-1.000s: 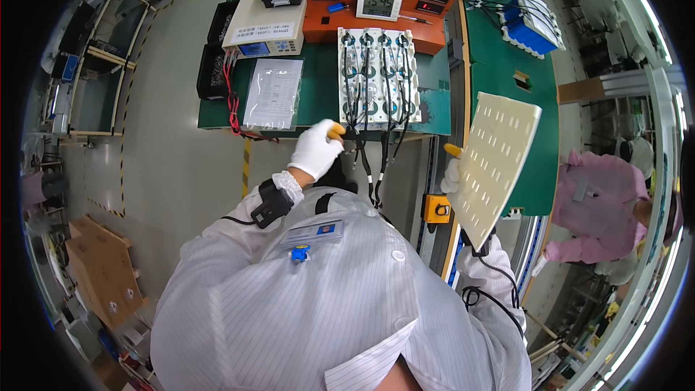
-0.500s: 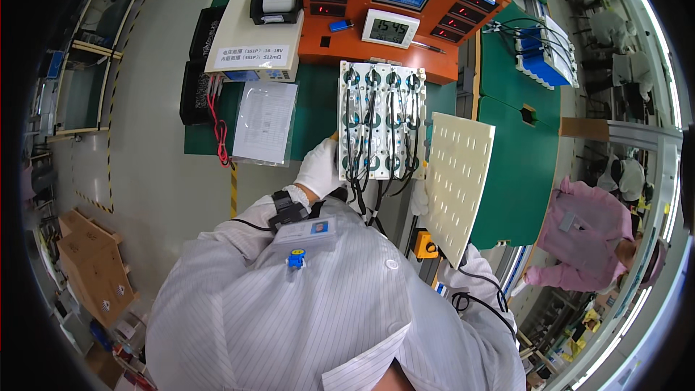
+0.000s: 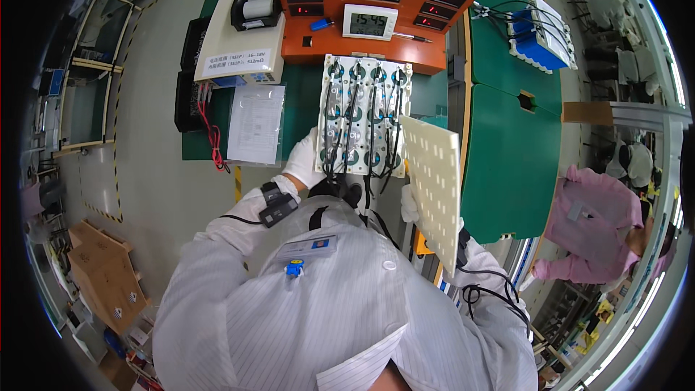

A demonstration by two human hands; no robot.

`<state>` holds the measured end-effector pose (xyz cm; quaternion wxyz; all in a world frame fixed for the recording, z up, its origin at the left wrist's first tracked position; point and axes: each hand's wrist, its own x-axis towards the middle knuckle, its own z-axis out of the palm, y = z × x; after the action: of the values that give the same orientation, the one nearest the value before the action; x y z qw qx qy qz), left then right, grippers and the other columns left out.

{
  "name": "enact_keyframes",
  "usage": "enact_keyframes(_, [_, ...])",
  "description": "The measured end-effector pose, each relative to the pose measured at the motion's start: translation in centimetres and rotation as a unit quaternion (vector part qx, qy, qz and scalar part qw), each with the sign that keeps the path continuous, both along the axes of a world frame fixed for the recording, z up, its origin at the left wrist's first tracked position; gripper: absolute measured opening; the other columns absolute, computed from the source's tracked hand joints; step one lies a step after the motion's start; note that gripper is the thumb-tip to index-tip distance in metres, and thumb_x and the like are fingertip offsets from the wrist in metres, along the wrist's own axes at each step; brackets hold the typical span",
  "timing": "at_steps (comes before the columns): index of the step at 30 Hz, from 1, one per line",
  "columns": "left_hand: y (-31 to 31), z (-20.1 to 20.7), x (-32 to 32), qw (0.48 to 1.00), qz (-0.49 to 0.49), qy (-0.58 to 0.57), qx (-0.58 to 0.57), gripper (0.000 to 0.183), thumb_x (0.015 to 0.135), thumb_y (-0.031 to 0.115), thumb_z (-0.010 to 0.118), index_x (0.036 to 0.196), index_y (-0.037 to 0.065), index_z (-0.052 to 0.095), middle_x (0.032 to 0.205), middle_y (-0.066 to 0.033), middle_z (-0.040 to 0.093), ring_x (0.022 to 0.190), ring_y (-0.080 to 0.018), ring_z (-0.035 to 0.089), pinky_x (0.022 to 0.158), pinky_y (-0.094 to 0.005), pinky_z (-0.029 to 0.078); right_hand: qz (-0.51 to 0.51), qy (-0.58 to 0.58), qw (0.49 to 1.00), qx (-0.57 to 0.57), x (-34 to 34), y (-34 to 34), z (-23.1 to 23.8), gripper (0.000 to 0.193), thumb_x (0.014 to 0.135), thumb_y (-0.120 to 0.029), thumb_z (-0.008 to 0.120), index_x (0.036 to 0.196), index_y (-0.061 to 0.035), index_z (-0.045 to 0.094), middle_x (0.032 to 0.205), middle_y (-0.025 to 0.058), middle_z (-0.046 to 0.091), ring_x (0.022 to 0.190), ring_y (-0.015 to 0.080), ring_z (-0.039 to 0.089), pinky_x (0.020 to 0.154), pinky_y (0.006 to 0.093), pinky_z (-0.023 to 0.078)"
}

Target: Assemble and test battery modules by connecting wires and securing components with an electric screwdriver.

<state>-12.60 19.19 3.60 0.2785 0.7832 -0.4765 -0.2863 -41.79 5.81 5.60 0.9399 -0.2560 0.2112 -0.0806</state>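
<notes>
A battery pack [image 3: 364,117] with rows of round cells, a white frame and black leads sits at the front of the green bench, its leads hanging over the near edge. My left hand [image 3: 305,160], in a white glove, grips the pack's left side; its fingertips are hidden there. My right hand [image 3: 410,204], also gloved, holds a cream slotted panel [image 3: 434,181], tilted on its edge. Some fingers show at the panel's left edge, while the panel covers the rest of the hand. The panel's upper left corner is right beside the pack's lower right side.
Behind the pack stands an orange test console [image 3: 311,41] with red displays and a small clock [image 3: 369,22]. A beige meter [image 3: 242,51] with red leads and a sleeved paper sheet [image 3: 255,124] are left. A blue pack [image 3: 539,36] and a co-worker in pink [image 3: 597,221] are right.
My right hand has brought the slotted panel leftward, closer to the pack, and the panel is turned more edge-on. My left hand stays at the pack's left side. The whole view has shifted slightly.
</notes>
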Motion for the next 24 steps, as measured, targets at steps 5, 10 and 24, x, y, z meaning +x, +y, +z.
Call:
enact_keyframes(5, [-0.1,0.2,1.9,0.997,-0.054,-0.038,0.051,0.038,0.08,0.024,0.066,0.11,0.005,0.054,0.099,-0.0219,0.065,0.091,-0.04,0.064,0.079,-0.046,0.052,-0.037,0.063,0.994,-0.075,0.6,-0.9,1.1,0.023,0.098,-0.03,0.049,0.097,-0.0073,0.054,0.056,0.0072,0.046,0.036,0.0192,0.044,0.036,0.0331,0.037])
enact_keyframes(10, [0.8,4.2,3.2,0.957,-0.133,-0.156,0.207,0.038,0.077,0.02,0.064,0.112,0.004,0.063,0.102,-0.0214,0.067,0.091,-0.0379,0.065,0.081,-0.0451,0.052,-0.129,0.202,0.97,-0.031,0.0,-3.0,2.3,0.024,0.097,-0.031,0.048,0.095,-0.0074,0.055,0.053,0.006,0.044,0.035,0.0196,0.042,0.034,0.0334,0.04])
enact_keyframes(24, [5.9,0.7,-6.2,0.927,0.132,0.347,0.047,0.033,0.091,0.028,0.065,0.101,-0.003,0.065,0.08,-0.0042,0.066,0.064,-0.0109,0.06,0.063,-0.0285,0.05,-0.227,0.353,0.899,-0.124,-3.1,1.3,2.3,0.032,0.099,-0.027,0.042,0.109,-0.0045,0.062,0.089,0.0053,0.065,0.072,0.0161,0.064,0.062,0.0288,0.054])
